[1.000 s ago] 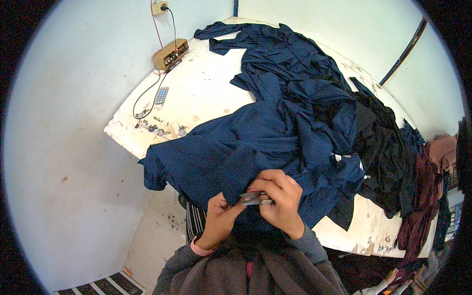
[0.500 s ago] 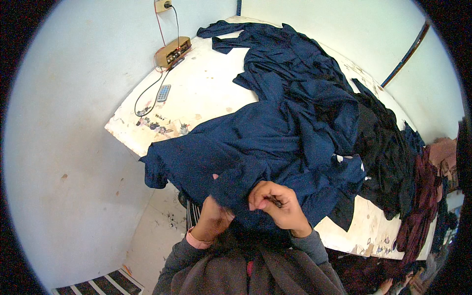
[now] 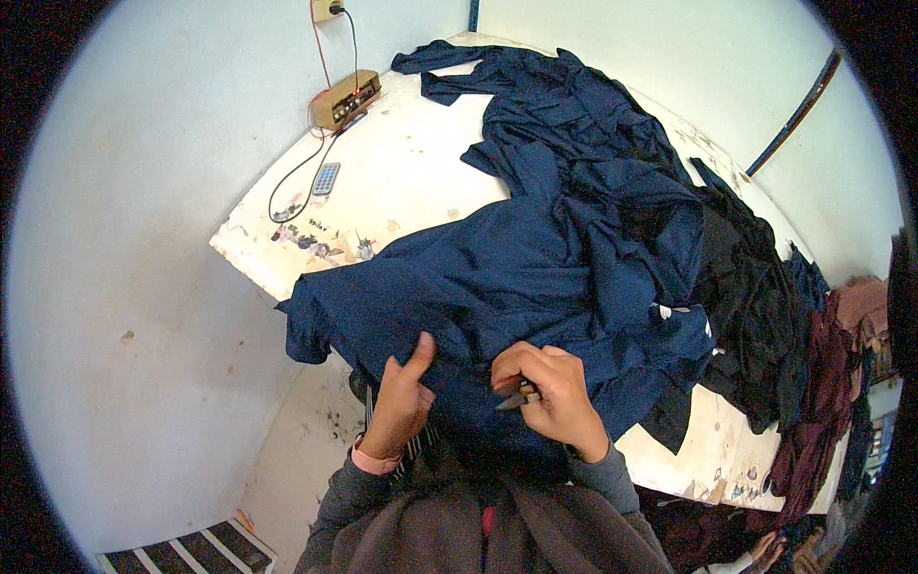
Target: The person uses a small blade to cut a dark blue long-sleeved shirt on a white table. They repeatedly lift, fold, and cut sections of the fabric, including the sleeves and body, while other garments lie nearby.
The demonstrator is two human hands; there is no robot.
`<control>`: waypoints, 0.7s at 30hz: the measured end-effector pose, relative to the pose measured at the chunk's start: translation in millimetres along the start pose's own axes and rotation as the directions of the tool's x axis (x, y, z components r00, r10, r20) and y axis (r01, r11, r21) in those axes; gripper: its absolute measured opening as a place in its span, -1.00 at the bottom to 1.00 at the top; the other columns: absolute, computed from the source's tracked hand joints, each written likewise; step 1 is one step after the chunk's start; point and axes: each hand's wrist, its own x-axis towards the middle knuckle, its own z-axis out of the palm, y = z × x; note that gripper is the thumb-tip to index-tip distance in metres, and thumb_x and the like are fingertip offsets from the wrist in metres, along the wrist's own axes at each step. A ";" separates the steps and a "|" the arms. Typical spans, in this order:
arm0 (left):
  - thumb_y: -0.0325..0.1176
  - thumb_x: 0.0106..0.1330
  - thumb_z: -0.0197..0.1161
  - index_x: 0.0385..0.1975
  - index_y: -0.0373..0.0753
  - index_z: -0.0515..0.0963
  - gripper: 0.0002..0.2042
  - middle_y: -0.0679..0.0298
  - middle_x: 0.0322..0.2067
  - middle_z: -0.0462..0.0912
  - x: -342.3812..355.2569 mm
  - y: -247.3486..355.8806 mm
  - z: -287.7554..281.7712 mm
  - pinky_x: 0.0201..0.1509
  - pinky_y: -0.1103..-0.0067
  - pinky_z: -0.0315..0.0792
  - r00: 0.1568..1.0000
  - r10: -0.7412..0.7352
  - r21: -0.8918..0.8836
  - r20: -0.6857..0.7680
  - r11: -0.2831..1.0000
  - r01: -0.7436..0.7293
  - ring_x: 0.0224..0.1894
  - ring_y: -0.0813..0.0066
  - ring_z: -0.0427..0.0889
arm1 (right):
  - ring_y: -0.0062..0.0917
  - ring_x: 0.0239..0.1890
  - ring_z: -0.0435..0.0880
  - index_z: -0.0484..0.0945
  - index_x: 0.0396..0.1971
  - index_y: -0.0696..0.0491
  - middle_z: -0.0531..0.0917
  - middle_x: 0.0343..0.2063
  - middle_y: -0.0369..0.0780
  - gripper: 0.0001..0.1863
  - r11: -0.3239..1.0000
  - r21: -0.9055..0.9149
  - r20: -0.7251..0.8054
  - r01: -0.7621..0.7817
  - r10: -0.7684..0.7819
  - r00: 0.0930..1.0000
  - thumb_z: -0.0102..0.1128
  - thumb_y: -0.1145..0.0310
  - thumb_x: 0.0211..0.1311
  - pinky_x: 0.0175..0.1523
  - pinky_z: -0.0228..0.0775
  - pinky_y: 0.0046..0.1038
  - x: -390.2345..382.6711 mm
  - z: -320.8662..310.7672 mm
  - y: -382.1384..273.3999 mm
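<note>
A dark navy garment (image 3: 421, 277) spreads in folds over the table and hangs down its front edge toward me. My left hand (image 3: 397, 409) is at that hanging edge, thumb stretched up and apart from the forefinger; its other fingers are mostly hidden. To its right, my right hand (image 3: 555, 394) is closed around small dark thread snips (image 3: 516, 400), whose pointed tip pokes out toward the left. The right hand's knuckles lie over the navy cloth.
More navy garments (image 3: 583, 105) are heaped at the back of the pale, stained table (image 3: 411, 153). Black cloth (image 3: 751, 297) and maroon cloth (image 3: 813, 392) lie to the right. A brown box with wires (image 3: 346, 99) and a remote control (image 3: 326, 179) sit at the far left. Another person's hand (image 3: 765, 550) shows at lower right.
The navy cloth that lay over my left hand has dropped away, and its thumb now points up. My right hand has turned slightly, so the snips' tip shows.
</note>
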 end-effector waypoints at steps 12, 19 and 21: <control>-0.64 0.36 0.15 0.19 -0.26 0.42 -0.60 0.11 0.11 0.60 -6.9 -34.5 12.7 0.24 0.25 0.52 0.960 0.263 -0.438 0.095 0.877 -0.197 0.13 0.24 0.62 | -0.51 -0.47 0.57 0.72 -0.33 -0.21 0.63 -0.38 -0.38 -0.60 0.992 -0.119 -0.183 0.040 -0.062 0.981 0.33 0.45 -0.32 -0.39 0.29 -0.41 -11.3 -3.2 3.1; -0.65 0.33 0.15 0.18 -0.23 0.41 -0.59 0.13 0.10 0.60 -15.9 -27.2 26.7 0.25 0.18 0.49 0.947 0.317 -0.486 0.053 0.837 -0.253 0.13 0.18 0.61 | -0.45 -0.41 0.64 0.66 -0.21 -0.01 0.70 -0.33 -0.29 -0.66 0.975 -0.221 -0.319 -0.026 -0.048 0.947 0.51 0.33 -0.06 -0.33 0.26 -0.41 -7.7 -14.7 -21.6; -0.64 0.33 0.15 0.19 -0.22 0.41 -0.58 0.13 0.10 0.60 -18.8 -25.9 28.4 0.26 0.17 0.48 0.950 0.309 -0.515 0.042 0.821 -0.245 0.14 0.17 0.61 | -0.47 -0.39 0.64 0.67 -0.21 -0.02 0.69 -0.32 -0.32 -0.68 0.928 -0.371 -0.354 -0.047 -0.094 0.931 0.50 0.30 -0.02 -0.31 0.24 -0.41 -8.5 -12.7 -21.2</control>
